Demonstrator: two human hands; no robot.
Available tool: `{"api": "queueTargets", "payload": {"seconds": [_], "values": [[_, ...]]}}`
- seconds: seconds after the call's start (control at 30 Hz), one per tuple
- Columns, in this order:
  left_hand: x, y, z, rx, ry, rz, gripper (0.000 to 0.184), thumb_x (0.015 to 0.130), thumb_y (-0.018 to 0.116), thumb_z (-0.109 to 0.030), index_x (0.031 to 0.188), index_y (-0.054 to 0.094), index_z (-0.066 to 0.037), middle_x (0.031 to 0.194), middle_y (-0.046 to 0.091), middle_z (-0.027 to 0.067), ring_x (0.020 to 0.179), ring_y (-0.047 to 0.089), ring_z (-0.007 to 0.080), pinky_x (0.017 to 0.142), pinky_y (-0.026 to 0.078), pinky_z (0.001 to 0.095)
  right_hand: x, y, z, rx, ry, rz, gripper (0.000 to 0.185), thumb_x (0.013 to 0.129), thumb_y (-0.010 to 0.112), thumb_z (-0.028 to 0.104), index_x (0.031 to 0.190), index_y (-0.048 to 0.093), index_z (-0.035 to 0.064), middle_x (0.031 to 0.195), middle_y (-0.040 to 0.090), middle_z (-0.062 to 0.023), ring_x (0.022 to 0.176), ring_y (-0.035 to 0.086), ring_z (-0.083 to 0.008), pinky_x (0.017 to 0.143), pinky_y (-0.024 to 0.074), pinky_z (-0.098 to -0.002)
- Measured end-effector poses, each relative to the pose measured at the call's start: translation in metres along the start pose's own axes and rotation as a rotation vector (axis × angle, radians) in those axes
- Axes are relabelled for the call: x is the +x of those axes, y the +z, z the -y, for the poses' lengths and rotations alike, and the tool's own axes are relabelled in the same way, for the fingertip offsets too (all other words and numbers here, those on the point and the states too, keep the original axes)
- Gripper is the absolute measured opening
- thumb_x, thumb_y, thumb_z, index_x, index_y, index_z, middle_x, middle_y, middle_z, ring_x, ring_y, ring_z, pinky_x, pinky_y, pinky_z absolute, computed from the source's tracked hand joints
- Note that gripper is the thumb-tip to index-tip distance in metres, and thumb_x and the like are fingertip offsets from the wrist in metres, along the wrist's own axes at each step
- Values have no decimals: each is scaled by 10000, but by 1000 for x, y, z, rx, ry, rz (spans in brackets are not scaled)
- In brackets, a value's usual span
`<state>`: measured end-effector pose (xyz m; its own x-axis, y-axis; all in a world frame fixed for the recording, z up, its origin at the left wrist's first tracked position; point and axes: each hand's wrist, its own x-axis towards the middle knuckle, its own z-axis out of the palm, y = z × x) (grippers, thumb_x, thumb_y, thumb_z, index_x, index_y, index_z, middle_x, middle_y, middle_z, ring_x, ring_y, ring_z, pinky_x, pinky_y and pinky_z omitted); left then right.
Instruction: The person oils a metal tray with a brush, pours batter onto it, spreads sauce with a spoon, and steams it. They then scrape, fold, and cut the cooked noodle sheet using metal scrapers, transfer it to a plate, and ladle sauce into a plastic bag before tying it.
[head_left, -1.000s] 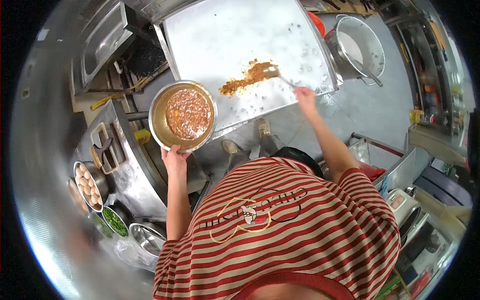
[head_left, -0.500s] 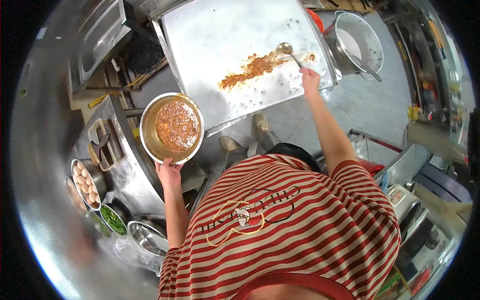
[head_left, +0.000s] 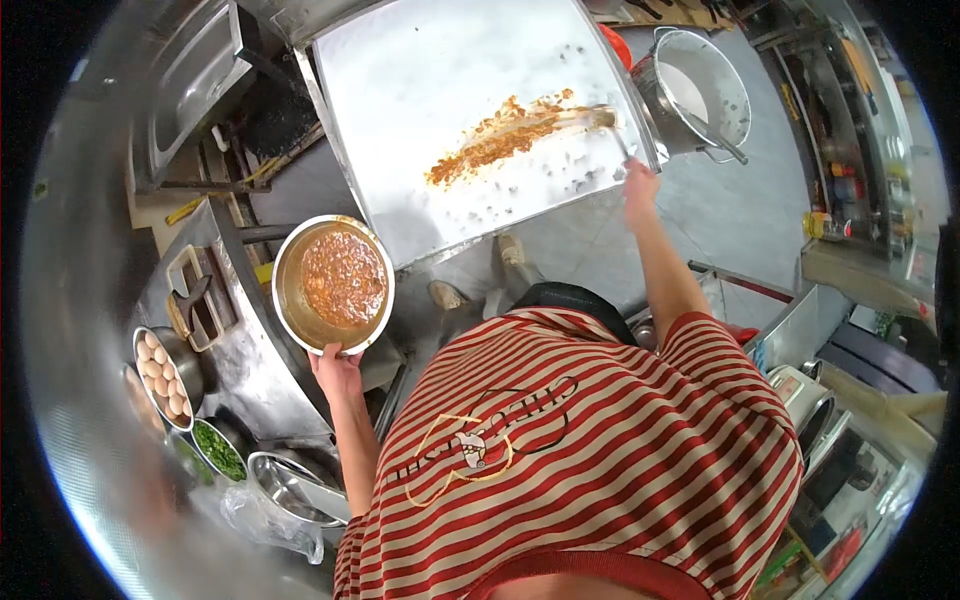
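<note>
My left hand grips the near rim of a metal bowl that holds chunky reddish-brown sauce. The bowl hangs off the near left corner of a broad white surface. My right hand is closed around the handle of a ladle, whose head is blurred and rests over the right end of a streak of sauce. The streak runs slantwise across the white surface, with small dark specks scattered around it.
A large metal pot with a long handle across it stands right of the white surface. At the left are a bowl of eggs, chopped greens, an empty-looking metal bowl and a sink.
The ladle and my right hand have moved right, and the sauce streak now stretches farther right. My left hand has drawn the bowl left and nearer my body.
</note>
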<state>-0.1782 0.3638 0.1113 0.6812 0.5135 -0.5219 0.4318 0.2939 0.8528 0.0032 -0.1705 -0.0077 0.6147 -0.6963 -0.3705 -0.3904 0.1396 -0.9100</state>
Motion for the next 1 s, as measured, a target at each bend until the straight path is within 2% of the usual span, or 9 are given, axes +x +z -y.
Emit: {"api": "queueTargets", "payload": {"seconds": [0.13,0.2,0.37,0.6,0.63,0.67,0.8,0.87,1.0], "values": [[-1,8,2,-137,-25,-20,485,711,441,47,1171,375,-94,1026,527,132,820,589,269,588,544,384,12,-19,-24,34,79,-22,163,795,525,170,761,606,33,492,401,39,405,344,-70,372,249,-245],[-1,15,-1,-193,-22,-10,488,712,436,51,1174,370,-92,1028,526,135,826,587,272,591,545,386,-18,-3,-42,-220,-97,138,197,810,545,212,755,622,39,497,413,41,416,347,-64,380,258,-242],[-3,26,-3,-253,-50,-28,500,712,421,66,1184,348,-83,1032,518,143,789,592,276,571,544,396,-95,40,-8,-293,-161,478,200,790,551,183,706,638,23,538,468,23,505,385,-59,446,289,-241],[-20,43,-21,-316,-117,-53,462,711,433,52,1150,366,-77,1010,525,144,765,598,255,523,539,354,-11,45,17,-65,-96,97,239,811,540,204,746,622,-10,485,371,62,391,264,-28,357,173,-229],[-18,40,-17,-322,-116,-66,462,711,433,52,1150,366,-77,1010,525,144,765,598,255,523,539,354,-4,47,19,-134,-68,74,244,782,548,211,737,631,-14,534,458,-3,526,377,-90,497,308,-261],[-14,32,-11,-234,-92,-46,466,711,434,52,1153,365,-78,1022,521,142,791,594,261,543,539,367,-5,51,16,-137,-70,93,244,782,548,211,737,631,-14,534,458,-3,526,377,-90,497,308,-261],[-5,11,10,-207,-42,-44,473,711,434,60,1157,362,-79,1055,506,136,884,570,280,621,534,419,-64,81,52,-179,-96,384,263,807,546,207,751,626,-38,523,431,14,509,363,-84,480,300,-250],[-12,4,12,-262,12,-18,471,713,431,66,1157,359,-77,1073,497,134,940,546,295,682,515,464,-119,107,84,-102,-100,617,225,835,526,194,790,595,-16,465,318,66,395,243,-28,375,185,-210],[-21,-12,-2,-553,-75,-182,442,716,424,67,1134,363,-59,1020,525,152,827,598,286,566,559,408,-215,158,116,-262,-184,1173,206,836,527,183,793,606,-2,482,387,53,413,294,-37,395,224,-193]]}}
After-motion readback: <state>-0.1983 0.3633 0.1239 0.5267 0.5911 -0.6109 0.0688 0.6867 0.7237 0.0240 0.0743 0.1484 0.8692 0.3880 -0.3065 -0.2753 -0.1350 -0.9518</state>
